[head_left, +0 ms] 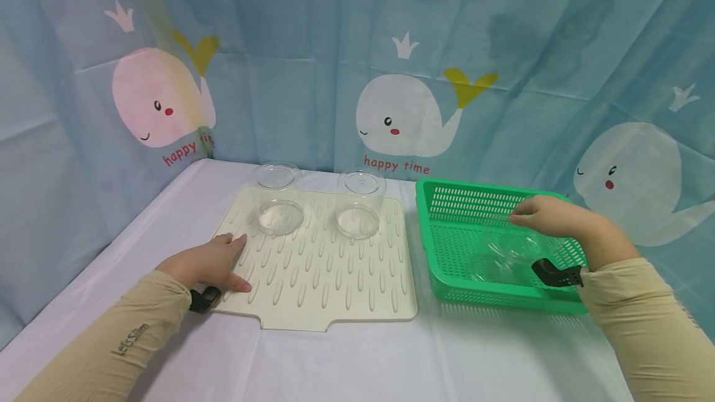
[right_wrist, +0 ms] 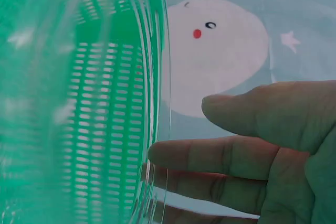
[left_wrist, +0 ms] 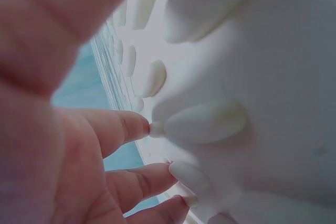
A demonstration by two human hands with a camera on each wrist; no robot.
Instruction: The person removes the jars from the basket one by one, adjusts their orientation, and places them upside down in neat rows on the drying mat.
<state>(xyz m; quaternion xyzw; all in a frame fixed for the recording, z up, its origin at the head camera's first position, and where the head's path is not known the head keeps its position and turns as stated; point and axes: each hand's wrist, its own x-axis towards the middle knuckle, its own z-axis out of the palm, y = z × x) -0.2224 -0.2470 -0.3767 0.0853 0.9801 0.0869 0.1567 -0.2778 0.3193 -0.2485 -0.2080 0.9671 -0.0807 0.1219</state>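
Observation:
My left hand (head_left: 215, 262) rests at the left edge of a cream ridged draining mat (head_left: 324, 278), thumb spread from the fingers. In the left wrist view its fingertips (left_wrist: 139, 124) touch the raised ridges, and nothing is held. Two clear plastic cups, a left cup (head_left: 279, 216) and a right cup (head_left: 359, 219), stand side by side toward the back of the mat. Over the green basket (head_left: 503, 295) is my right hand (head_left: 550, 219), its fingers extended. Its fingertips are right at the rim of a clear cup (right_wrist: 149, 77) in the right wrist view, the thumb apart from it.
Several clear cups (head_left: 497, 265) lie in the basket, their outlines hard to separate. A white cloth (head_left: 380, 365) covers the table. Behind stands a blue curtain (head_left: 301, 110) printed with whales. A black wrist mount (head_left: 555, 273) sits on the right arm, above the basket's front rim.

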